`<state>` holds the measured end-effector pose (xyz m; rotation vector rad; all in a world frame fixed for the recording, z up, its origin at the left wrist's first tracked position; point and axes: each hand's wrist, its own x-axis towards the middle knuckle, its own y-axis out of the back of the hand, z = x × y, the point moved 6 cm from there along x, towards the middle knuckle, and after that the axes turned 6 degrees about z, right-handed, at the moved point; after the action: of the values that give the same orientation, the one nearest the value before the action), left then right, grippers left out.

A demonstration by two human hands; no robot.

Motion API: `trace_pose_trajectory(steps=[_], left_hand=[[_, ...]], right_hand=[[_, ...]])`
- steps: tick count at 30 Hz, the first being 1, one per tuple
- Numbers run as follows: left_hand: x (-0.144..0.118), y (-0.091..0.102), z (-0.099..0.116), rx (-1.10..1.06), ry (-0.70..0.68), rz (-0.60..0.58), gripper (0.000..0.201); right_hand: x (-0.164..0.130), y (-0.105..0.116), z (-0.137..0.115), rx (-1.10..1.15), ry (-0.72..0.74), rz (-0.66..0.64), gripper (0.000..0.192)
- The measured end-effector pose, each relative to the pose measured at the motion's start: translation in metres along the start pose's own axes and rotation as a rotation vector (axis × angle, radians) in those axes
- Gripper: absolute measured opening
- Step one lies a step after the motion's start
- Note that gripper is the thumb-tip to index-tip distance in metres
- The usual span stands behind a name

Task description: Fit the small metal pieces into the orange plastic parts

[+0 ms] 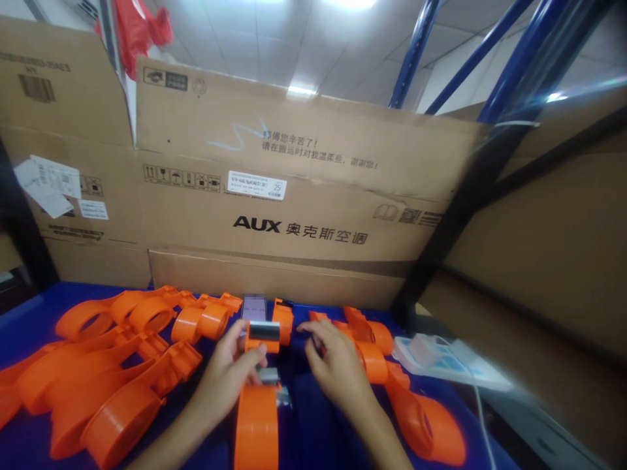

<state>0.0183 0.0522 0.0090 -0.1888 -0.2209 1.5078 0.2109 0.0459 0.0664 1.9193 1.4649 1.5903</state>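
Observation:
My left hand (235, 362) is closed around the head of an orange plastic tape dispenser (257, 424), thumb on its front. A dark strip with a pale edge sits across the top of that head, and the round body hangs below toward me. To the right, my right hand (337, 365) is apart from the dispenser with its fingers curled. Something small and dark shows between those fingers, too little to name. Just behind the hands stand another orange part (283, 320) and a phone-like device (254, 307) with a lit screen.
Several orange dispensers (122, 418) crowd the left of the blue tabletop (42, 297). More orange dispensers (426, 421) lie on the right, near a white power strip (450, 362) with a cable. Behind rises a cardboard wall (304, 202); a dark metal post (441, 228) stands at right.

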Motion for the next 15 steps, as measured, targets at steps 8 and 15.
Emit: trace_pose_trajectory(steps=[8,15], left_hand=[[0.004,0.001,0.004,0.012,-0.058,-0.034,0.034],[0.011,0.005,-0.004,0.019,-0.076,-0.023,0.038]], right_hand=[[-0.006,0.002,-0.017,0.361,-0.032,0.081,0.017],[-0.008,0.004,-0.017,0.404,-0.064,0.179,0.01]])
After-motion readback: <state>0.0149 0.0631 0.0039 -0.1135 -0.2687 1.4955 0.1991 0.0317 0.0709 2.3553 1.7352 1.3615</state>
